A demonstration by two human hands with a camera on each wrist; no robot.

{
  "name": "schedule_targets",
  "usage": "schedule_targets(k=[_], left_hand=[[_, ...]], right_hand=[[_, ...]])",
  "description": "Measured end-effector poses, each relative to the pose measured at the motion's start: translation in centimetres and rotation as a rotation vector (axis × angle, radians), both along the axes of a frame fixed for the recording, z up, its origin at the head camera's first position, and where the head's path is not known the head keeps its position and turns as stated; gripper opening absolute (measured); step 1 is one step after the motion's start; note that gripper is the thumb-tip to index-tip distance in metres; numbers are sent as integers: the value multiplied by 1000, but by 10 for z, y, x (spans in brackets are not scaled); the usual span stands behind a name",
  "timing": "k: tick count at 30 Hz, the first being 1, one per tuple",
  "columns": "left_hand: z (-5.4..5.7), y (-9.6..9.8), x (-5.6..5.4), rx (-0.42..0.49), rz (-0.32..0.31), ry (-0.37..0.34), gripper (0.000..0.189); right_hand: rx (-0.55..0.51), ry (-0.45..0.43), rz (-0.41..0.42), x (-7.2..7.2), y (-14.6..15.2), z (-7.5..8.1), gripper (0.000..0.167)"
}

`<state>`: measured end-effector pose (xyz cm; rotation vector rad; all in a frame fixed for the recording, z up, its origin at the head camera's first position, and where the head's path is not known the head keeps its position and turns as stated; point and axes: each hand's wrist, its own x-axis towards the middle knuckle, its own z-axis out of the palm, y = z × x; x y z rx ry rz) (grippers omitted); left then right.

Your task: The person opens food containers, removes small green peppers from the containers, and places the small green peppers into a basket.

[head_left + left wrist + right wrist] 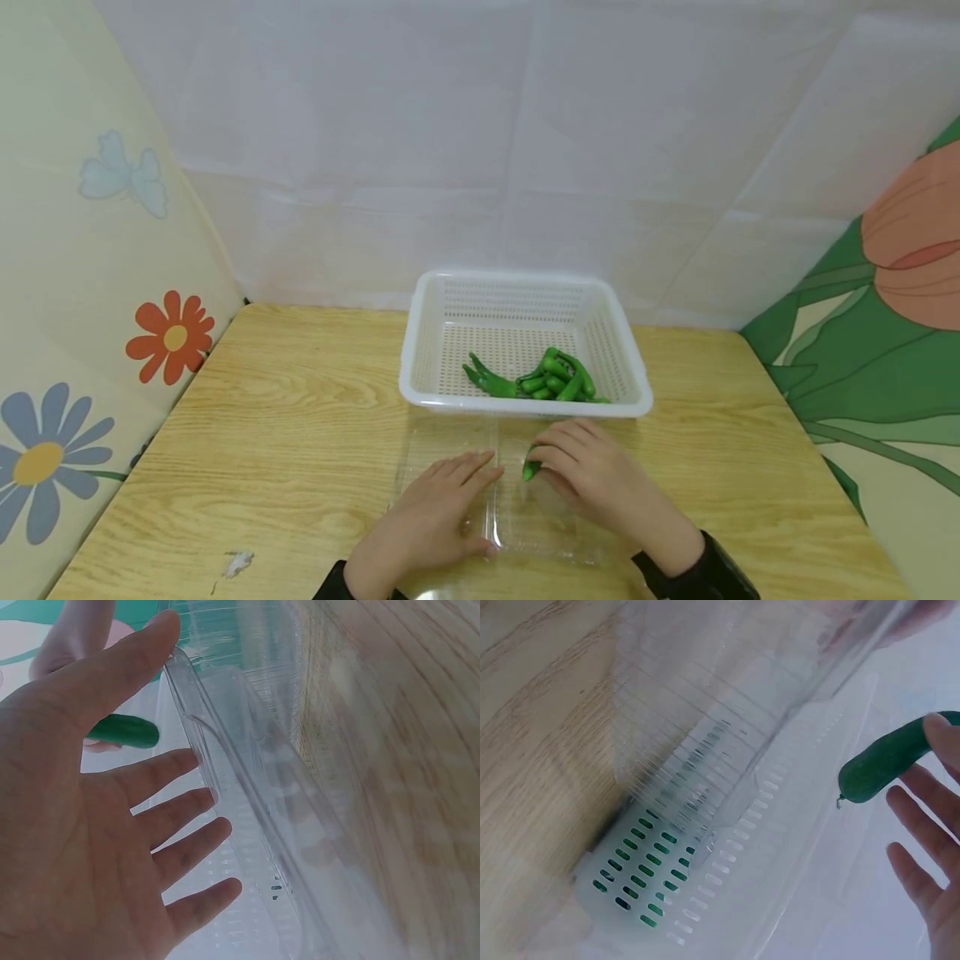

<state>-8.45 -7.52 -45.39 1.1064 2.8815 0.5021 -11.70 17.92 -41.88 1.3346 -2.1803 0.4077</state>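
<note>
A green pepper [885, 759] is pinched between the thumb and fingers of my right hand [596, 467]. In the head view this hand is over the right half of a clear plastic clamshell box [536, 533]. My left hand [435, 517] spreads its fingers over the box's left half. The left wrist view has the left thumb and fingertips right at the clear rim [217, 742], fingers nearly straight. Behind the box, several more green peppers [562, 379] lie heaped at the near side of a white perforated basket [525, 408].
The wooden table [300, 417] has a chipped white patch [238, 563] at its front left. A white cloth [375, 167] hangs behind the basket. Flower-printed sheets flank the table on the left and right.
</note>
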Motion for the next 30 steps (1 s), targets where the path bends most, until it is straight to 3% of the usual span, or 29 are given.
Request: schedule_targets(k=[9,18,23,27,30], left_hand=[[1,0,0,8,-14,13,84],[1,0,-1,13,-12,-12,84],[1,0,-1,11,-12,-28,83],[1,0,-1,19,-12,-26,84],[2,0,-1,37,-2,-37,89]], right_hand=[[-124,108,-86,-6,7,7,35],[-189,183,-189,-26,24,5,39],[-197,175,-230,-34,34,1,39],[-157,111,-305,-35,40,-2,43],[-137,50,-370,-35,44,-5,30]])
